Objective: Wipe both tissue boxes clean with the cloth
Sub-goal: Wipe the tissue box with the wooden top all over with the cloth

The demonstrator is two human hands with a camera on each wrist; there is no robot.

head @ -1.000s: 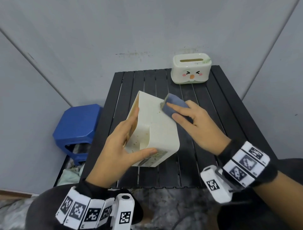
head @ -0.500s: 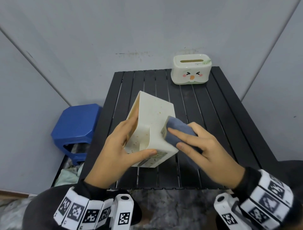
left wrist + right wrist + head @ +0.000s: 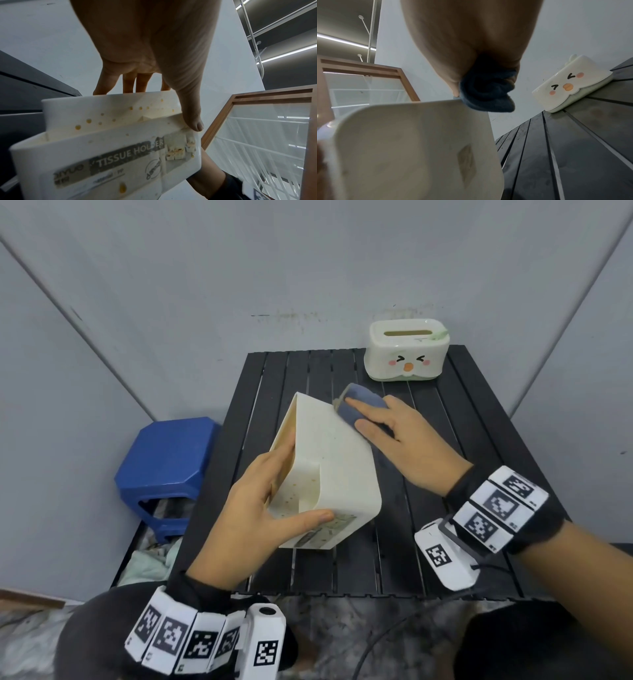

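A cream tissue box point(image 3: 342, 470) speckled with yellow-brown spots is tilted on the black slatted table point(image 3: 452, 446). My left hand point(image 3: 270, 498) grips its near end, thumb point(image 3: 190, 115) on the labelled end face and fingers on the left side. My right hand point(image 3: 404, 433) holds a folded blue cloth point(image 3: 363, 402) against the box's far upper right edge. The right wrist view shows the cloth point(image 3: 488, 92) bunched under the palm, touching the box's rim. A second white tissue box point(image 3: 407, 354) with a cartoon face stands untouched at the table's far right.
Grey walls close in behind and on both sides of the table. A blue plastic stool point(image 3: 168, 460) stands to the left, with pale crumpled fabric point(image 3: 150, 559) on the floor below it. The table's near edge point(image 3: 342, 594) lies just beyond my wrists.
The right hand slid the cloth down the box's right face toward me, then back up to the far edge. The left hand and the box stayed put.
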